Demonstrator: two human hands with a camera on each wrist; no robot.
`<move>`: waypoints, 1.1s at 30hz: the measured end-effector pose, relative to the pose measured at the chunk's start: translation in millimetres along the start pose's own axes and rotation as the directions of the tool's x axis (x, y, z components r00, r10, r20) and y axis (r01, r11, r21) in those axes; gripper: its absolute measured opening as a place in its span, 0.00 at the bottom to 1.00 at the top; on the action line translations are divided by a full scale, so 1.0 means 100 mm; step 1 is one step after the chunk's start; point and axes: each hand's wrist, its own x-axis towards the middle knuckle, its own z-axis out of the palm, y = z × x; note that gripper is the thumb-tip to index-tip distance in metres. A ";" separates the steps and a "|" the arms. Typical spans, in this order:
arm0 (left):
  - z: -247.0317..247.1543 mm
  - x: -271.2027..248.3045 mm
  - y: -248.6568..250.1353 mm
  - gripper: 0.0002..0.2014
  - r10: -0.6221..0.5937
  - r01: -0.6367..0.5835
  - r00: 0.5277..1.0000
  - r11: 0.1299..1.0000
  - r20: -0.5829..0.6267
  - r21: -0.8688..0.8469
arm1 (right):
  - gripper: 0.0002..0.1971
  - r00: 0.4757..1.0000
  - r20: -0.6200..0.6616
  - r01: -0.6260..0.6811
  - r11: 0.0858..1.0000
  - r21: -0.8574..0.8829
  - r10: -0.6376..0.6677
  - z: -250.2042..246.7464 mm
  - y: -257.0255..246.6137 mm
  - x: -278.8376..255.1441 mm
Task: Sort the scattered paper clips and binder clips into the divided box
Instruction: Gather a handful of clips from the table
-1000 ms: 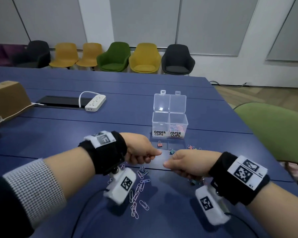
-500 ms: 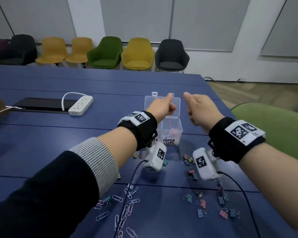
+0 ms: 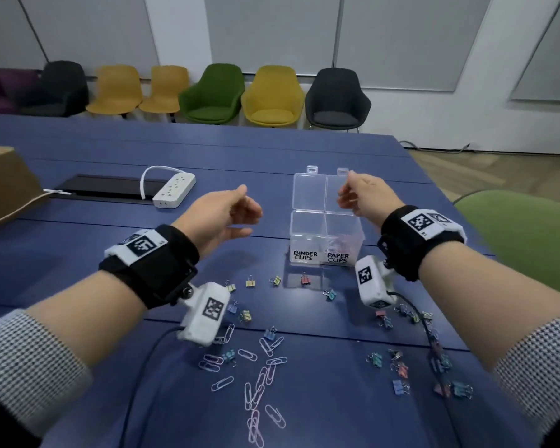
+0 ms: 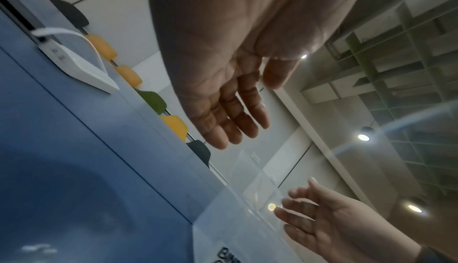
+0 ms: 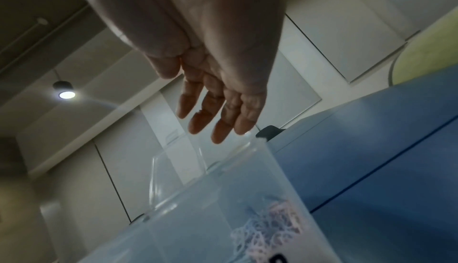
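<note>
The clear divided box (image 3: 307, 227) stands mid-table with both lids up, labelled BINDER CLIPS on the left and PAPER CLIPS on the right. Pastel paper clips (image 3: 337, 245) lie in the right compartment (image 5: 267, 226). My right hand (image 3: 349, 195) hangs above that compartment, fingers loose and empty (image 5: 218, 114). My left hand (image 3: 246, 205) floats left of the box, palm open and holding nothing (image 4: 235, 114). Loose paper clips (image 3: 259, 376) lie scattered near me. Small coloured binder clips (image 3: 401, 367) are strewn to the right, and others (image 3: 249, 282) lie in front of the box.
A white power strip (image 3: 174, 189) and a black cable slot (image 3: 104, 185) sit at the back left, with a cardboard box (image 3: 4, 185) at the far left. A green chair (image 3: 524, 240) stands at the table's right edge. Wrist camera cables trail over the clips.
Both hands rose from the table, where they pinched clips, to the box. They have since spread open, and the left hand has drawn away to the left.
</note>
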 end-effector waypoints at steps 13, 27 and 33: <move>-0.51 -0.72 -0.38 0.09 -0.262 0.075 0.961 0.564 0.092 0.822 | 0.05 0.897 0.433 0.334 0.787 -0.519 -0.095 0.42 -0.23 -1.02; -0.26 -1.02 -0.50 0.19 -0.372 0.014 0.924 0.272 0.092 0.962 | 0.08 0.778 0.615 0.531 0.388 -0.753 0.130 1.03 -0.11 -1.41; -0.25 -1.08 -0.48 0.29 -0.342 -0.131 0.920 0.185 0.189 0.974 | 0.13 0.836 0.546 0.484 0.389 -0.784 0.060 0.91 -0.11 -1.45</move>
